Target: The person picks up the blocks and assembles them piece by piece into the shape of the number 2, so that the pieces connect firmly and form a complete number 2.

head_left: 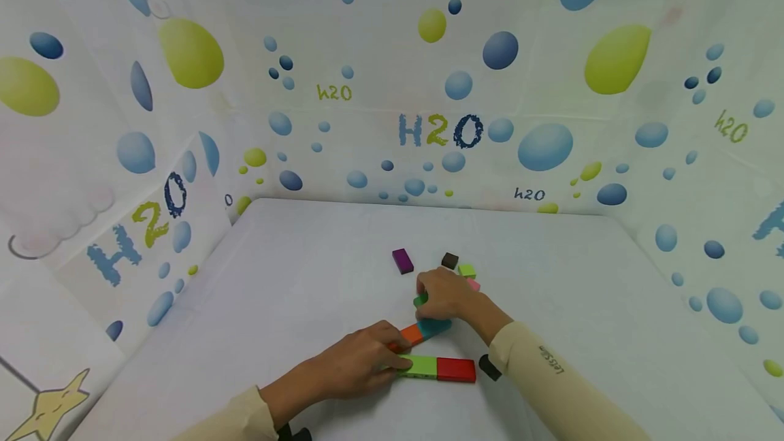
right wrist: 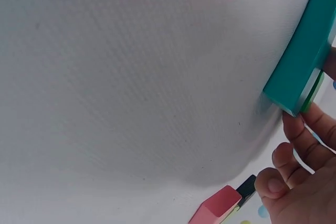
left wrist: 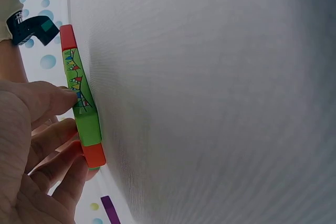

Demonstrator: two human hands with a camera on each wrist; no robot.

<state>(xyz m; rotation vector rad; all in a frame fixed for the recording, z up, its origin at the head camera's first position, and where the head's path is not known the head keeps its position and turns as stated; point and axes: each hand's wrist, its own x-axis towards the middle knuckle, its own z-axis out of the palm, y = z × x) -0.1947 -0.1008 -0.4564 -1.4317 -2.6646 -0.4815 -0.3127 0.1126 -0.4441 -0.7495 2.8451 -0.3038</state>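
Note:
My left hand (head_left: 361, 359) rests low on the table. Its thumb lies on the bunting-printed light green block (left wrist: 79, 80), with the index finger close against that block's left end and other fingers by the orange block (head_left: 412, 336). A red block (head_left: 456, 370) continues the light green one to the right. Behind them, a teal block (right wrist: 302, 51) lines up end to end with the orange one at a slant. My right hand (head_left: 447, 295) pinches a green block (head_left: 420, 300) just behind the teal block; the hand hides most of it.
Past my right hand lie a purple block (head_left: 403, 261), a black block (head_left: 450, 260), a small light green block (head_left: 467, 270) and a partly hidden pink block (right wrist: 218, 205). A patterned cloth wall (head_left: 367, 39) rises behind the white table (head_left: 306, 257).

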